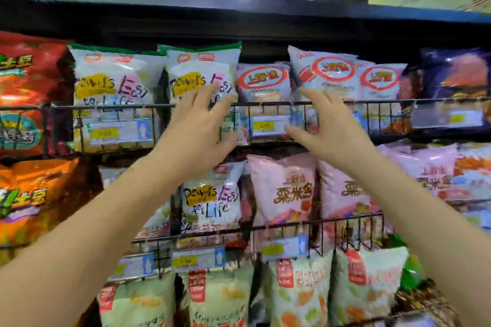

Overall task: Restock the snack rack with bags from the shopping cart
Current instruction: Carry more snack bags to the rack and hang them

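Left hand (202, 125), fingers spread, touches the white green-topped plastic snack bag (202, 71); right hand (326, 125) hovers open, empty; white red-ringed bag (263, 82) between them.

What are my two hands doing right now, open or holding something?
Left hand: open, fingertips on the white Powers Easy bag, gripping nothing.
Right hand: open, fingers spread, holding nothing.

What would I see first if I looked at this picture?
Two bare arms reach up in the middle. The left hand spreads its fingers on a white scribble-lettered bag on the top wire shelf, and the right hand is open in front of the red-ringed white bags beside it. Bright colour crowds round them, with pink bags just below and big red-orange bags at far left.
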A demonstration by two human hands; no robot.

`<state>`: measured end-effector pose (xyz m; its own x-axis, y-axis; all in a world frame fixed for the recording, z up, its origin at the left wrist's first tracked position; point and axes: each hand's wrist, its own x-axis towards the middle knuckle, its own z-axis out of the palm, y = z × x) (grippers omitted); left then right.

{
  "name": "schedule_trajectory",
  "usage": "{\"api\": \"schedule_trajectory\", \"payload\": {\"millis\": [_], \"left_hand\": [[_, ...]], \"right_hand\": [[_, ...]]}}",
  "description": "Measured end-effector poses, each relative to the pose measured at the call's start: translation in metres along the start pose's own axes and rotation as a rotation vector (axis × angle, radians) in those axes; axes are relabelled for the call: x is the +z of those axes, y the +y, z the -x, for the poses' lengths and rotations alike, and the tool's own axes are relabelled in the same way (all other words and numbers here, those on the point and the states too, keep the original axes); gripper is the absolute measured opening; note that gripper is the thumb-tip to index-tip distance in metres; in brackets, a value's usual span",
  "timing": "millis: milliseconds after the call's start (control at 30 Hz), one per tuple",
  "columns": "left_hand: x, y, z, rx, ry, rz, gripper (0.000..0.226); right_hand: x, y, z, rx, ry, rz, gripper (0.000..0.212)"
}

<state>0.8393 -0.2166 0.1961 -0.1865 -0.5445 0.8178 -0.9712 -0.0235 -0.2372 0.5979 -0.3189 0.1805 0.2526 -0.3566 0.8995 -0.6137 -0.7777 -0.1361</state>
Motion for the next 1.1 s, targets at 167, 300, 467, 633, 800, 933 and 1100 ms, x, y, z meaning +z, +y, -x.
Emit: {"api": "schedule_trajectory", "payload": {"millis": [167,300,467,633,800,933,1100], "left_hand": [[0.018,0.041,-0.048,-0.051,0.029,0.0,0.064],[0.026,0.06,-0.082,-0.12,-0.024,0.049,0.064],[0.035,0.071,-0.117,-0.112,-0.104,-0.02,0.057],[0.053,0.069,-0.128,-0.146,-0.235,-0.006,0.066],[0.053,0.078,-0.125,-0.183,-0.24,-0.011,0.054],[0.051,0.085,-0.124,-0.197,-0.225,-0.021,0.053],[0.049,0.1,-0.122,-0.189,-0.215,-0.024,0.05]], "right_hand": [[-0.013,0.051,-0.037,-0.07,0.014,-0.012,0.071],[-0.02,0.087,-0.061,-0.044,0.025,-0.008,0.067],[-0.021,0.118,-0.091,-0.026,-0.014,0.142,0.069],[-0.011,0.128,-0.1,0.054,-0.082,0.051,0.062],[-0.011,0.12,-0.114,0.141,-0.159,0.064,0.064],[-0.012,0.112,-0.112,0.206,-0.142,0.066,0.064],[-0.01,0.11,-0.102,0.241,-0.067,0.046,0.061]]}}
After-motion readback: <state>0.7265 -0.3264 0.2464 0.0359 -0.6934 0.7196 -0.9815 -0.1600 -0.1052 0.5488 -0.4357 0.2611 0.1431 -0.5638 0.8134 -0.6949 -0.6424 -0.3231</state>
